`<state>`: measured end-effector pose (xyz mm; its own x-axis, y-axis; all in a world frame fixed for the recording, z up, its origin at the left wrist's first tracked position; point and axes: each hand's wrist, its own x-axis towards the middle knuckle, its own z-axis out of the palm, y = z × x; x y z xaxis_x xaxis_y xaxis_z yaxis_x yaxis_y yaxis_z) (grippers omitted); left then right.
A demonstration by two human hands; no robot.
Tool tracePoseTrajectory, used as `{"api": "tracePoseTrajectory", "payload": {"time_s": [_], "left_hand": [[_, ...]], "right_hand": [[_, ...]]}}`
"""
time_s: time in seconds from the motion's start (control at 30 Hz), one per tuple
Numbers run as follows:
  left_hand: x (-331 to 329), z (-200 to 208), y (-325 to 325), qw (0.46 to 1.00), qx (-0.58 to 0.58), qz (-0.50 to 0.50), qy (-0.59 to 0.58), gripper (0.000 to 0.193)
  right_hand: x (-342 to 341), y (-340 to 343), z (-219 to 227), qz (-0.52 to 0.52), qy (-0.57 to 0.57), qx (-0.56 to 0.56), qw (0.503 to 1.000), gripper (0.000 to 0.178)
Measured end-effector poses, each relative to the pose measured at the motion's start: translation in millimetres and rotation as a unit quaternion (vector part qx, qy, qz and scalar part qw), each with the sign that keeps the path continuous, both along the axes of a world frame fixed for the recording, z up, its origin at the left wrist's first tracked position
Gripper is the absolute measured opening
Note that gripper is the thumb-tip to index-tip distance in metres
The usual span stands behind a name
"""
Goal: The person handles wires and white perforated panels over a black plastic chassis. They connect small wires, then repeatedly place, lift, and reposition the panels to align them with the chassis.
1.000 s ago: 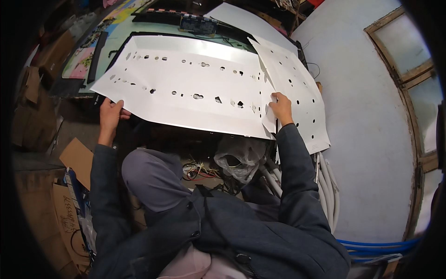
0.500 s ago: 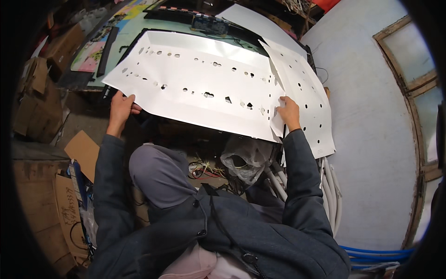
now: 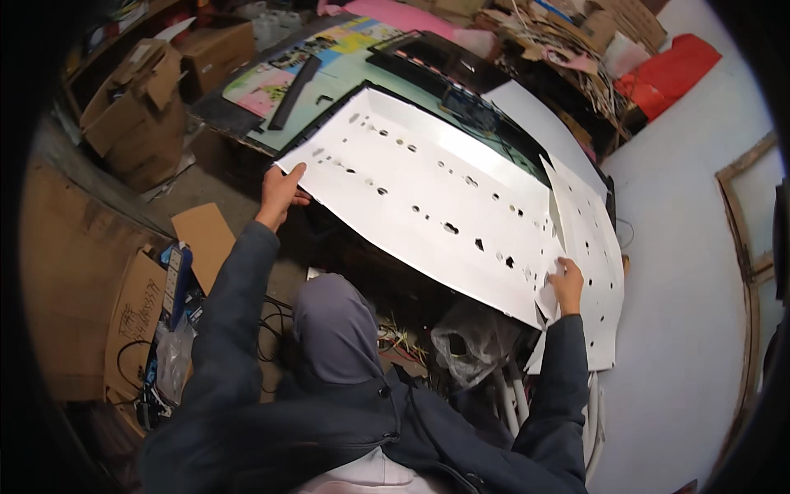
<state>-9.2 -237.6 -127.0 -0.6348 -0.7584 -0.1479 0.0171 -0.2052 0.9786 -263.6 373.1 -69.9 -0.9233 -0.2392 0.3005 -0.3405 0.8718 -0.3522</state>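
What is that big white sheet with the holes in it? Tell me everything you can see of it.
The white sheet is large, thin and roughly rectangular, and looks like plastic film or stiff paper. Rows of small round and oblong holes run along its length. It is held up, tilted and slightly bowed, over a dark-framed panel on the cluttered bench. The left hand grips its near left corner, the right hand its near right corner. A second holed white sheet lies along its right edge.
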Motion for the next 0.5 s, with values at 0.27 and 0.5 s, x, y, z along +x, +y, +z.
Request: {"api": "tracePoseTrajectory", "payload": {"time_s": [0.27, 0.5], "left_hand": [[1, -23, -38, 0.997, -0.052, 0.034, -0.042, 0.022], [-11, 4, -46, 0.97, -0.238, 0.034, -0.035, 0.019]], "right_hand": [[-4, -6, -2, -0.014, -0.034, -0.018, 0.999, 0.058], [-3, -9, -16, -0.007, -0.058, -0.036, 0.998, 0.056]]}}
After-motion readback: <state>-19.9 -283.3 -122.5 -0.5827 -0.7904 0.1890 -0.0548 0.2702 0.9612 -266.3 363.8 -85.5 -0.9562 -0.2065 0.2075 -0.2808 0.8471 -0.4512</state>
